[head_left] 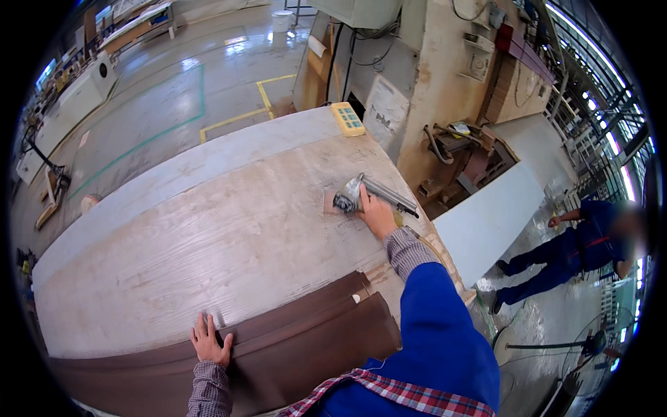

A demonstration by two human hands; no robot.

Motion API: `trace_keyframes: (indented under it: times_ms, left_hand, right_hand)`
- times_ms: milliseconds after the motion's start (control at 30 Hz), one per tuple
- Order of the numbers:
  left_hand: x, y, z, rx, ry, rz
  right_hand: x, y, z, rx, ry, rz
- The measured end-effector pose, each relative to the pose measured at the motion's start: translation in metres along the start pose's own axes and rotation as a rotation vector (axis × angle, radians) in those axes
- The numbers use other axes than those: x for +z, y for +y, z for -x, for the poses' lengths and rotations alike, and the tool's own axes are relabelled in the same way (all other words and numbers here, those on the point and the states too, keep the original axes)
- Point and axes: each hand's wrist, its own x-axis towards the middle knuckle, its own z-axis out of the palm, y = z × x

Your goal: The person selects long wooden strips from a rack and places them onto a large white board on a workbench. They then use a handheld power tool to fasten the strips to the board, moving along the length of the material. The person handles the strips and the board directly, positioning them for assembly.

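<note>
My left hand (212, 342) lies flat with fingers spread, across the edge where a long dark brown sheet (306, 354) meets the pale wooden worktop (187, 257). Further off on the right, my right hand (377, 215) is closed around a silver, air-tool-like staple gun (389, 195) resting at the worktop. A black-and-clear part (346, 198) shows beside my fingertips; its kind is hard to make out. From behind my right wrist a yellowish hose (434, 251) runs along the table's right side. The brown sheet has a folded strip along its far edge and a small white spot.
A yellow calculator-like keypad (347, 119) lies at the far right corner of the worktop. Beyond the right edge stand a pale board (490, 219) and an open bin of scraps (472, 163). A person in blue (577, 240) stands at right, near a pedestal fan (590, 342).
</note>
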Motion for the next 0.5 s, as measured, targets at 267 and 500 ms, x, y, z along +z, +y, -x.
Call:
trace_keyframes:
  times_ms: [267,500]
  left_hand:
    - [-0.009,-0.002,0.006,-0.008,0.014,0.028]
    - [0.038,0.012,-0.015,0.257,0.170,0.097]
  right_hand:
    - [0.019,0.003,-0.059,0.079,-0.062,-0.187]
    - [0.059,-0.102,0.049,-0.256,0.181,-0.358]
